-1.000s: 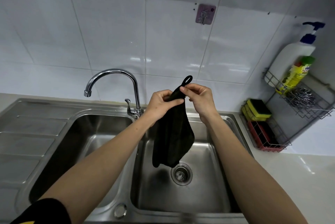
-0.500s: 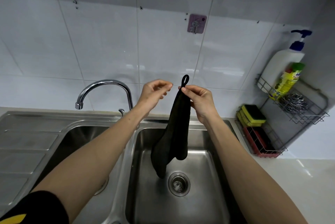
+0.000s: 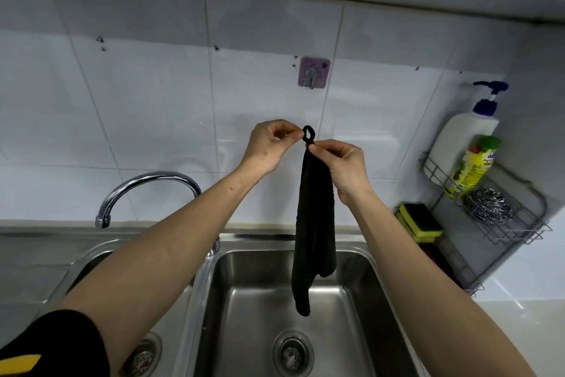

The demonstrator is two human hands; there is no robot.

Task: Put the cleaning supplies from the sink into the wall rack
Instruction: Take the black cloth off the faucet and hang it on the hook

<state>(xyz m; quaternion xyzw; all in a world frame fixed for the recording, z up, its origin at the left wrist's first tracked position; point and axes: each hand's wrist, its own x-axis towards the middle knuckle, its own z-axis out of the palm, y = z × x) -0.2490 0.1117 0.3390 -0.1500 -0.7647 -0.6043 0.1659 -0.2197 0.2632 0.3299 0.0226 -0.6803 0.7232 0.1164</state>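
Fingers of our right hand [image 3: 344,167] pinch the neck of the black terry dishcloth [image 3: 315,224] just under its small sewn loop [image 3: 308,134], while our left hand [image 3: 269,144] nips that loop's edge between thumb and forefinger. The cloth hangs limp and narrow — a soft, nubby strip — above the right basin of the brushed stainless-steel sink [image 3: 244,300]. Above the loop, on the glossy white tiles, sits a square lilac adhesive hook [image 3: 313,72]. To the right, the wire wall rack [image 3: 516,233] holds a white pump bottle [image 3: 461,144], a yellow detergent bottle [image 3: 472,169], a steel scourer [image 3: 489,208] and yellow-green sponges [image 3: 420,222].
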